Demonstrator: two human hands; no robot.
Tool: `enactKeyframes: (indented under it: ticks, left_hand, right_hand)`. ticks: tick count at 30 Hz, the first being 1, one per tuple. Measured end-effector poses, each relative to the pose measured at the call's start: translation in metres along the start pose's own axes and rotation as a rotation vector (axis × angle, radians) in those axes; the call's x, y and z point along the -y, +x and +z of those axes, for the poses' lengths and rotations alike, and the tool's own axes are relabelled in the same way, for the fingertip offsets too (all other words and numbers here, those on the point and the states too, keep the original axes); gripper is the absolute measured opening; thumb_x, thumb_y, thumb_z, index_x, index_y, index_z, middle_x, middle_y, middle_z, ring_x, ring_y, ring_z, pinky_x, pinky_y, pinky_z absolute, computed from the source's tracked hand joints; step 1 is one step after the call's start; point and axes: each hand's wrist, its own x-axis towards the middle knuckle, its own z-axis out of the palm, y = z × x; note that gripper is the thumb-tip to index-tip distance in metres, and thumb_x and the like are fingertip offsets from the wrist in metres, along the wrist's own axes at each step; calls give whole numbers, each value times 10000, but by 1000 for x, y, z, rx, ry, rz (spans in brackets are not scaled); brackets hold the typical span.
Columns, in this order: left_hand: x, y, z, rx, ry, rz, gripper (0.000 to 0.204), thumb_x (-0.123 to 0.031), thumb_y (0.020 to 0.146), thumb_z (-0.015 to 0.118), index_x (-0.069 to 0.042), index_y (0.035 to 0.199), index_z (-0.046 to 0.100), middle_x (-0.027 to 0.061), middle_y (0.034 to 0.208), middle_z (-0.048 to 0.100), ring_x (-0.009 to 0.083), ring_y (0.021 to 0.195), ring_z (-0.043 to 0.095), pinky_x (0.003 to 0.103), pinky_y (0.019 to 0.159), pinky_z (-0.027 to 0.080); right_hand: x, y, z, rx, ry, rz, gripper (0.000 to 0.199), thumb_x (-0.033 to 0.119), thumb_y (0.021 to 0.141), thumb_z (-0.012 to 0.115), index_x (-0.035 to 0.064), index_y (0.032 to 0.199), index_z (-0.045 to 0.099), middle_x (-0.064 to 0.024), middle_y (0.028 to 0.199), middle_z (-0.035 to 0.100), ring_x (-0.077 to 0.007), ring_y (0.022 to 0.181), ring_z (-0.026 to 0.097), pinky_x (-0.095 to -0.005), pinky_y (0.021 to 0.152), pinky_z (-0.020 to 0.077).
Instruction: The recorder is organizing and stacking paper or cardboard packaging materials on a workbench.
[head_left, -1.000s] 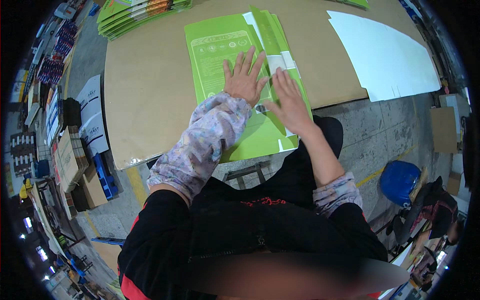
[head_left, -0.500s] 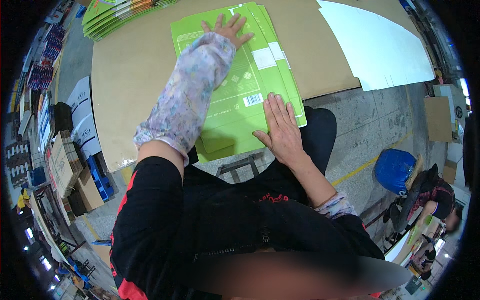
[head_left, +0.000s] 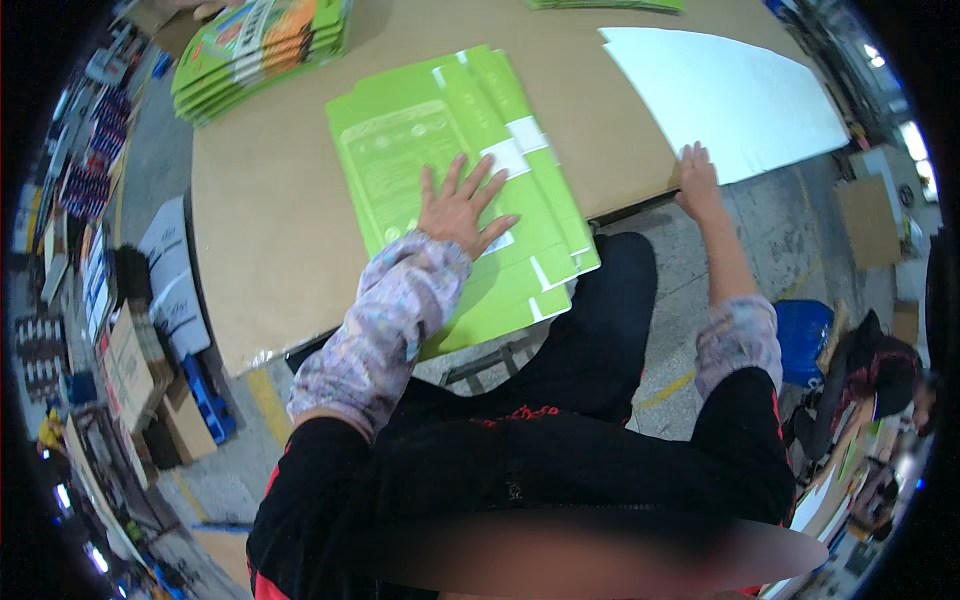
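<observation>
A green printed carton blank, folded flat with flaps and white patches along its right side, lies on the brown-topped table in front of me. My left hand rests on it palm down with the fingers spread, partly covering a white label. To the right, my right hand is at the near left edge of a white sheet, fingers stretched out and the tips over its border. Whether the white sheet is one or a stack, I cannot tell.
A stack of green and orange printed cartons stands at the table's far left, with part of another person's hand behind it. More green pieces lie at the far edge. A blue plastic object stands on the floor at right.
My left hand has slid back toward me over the green carton. My right hand has left the carton and reached right to the white sheet.
</observation>
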Motion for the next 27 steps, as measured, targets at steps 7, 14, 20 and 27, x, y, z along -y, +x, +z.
enactKeyframes:
  ticks: [7,14,20,27]
  left_hand:
    - [8,-8,-5,47,32,-64,645,-567,863,435,-276,1417,277,-28,1497,201,266,1386,133,598,1081,22]
    - [2,-2,-4,41,12,-56,637,-564,865,431,-260,1409,299,-19,1490,219,272,1386,131,592,1085,17]
    - [-2,1,-3,34,-10,-47,636,-564,863,433,-249,1403,315,-15,1486,227,274,1385,130,590,1087,13]
    - [-1,-2,-10,79,40,-70,635,-564,873,415,-276,1420,269,-34,1499,191,263,1388,123,577,1093,16]
  right_hand:
    - [-15,20,29,-42,83,-57,371,11,826,433,-69,1188,430,-237,1238,467,-345,1136,492,-400,893,463]
    - [-34,26,-12,187,44,-57,258,-5,793,471,4,1045,524,-190,940,618,-337,872,620,-405,745,522]
    - [-45,15,-70,-38,352,23,286,-50,750,460,17,976,621,-243,858,625,-355,846,624,-441,748,493]
    - [13,-42,-212,-284,1026,-132,367,-44,823,447,7,1163,577,-150,987,660,-188,819,635,-296,761,494]
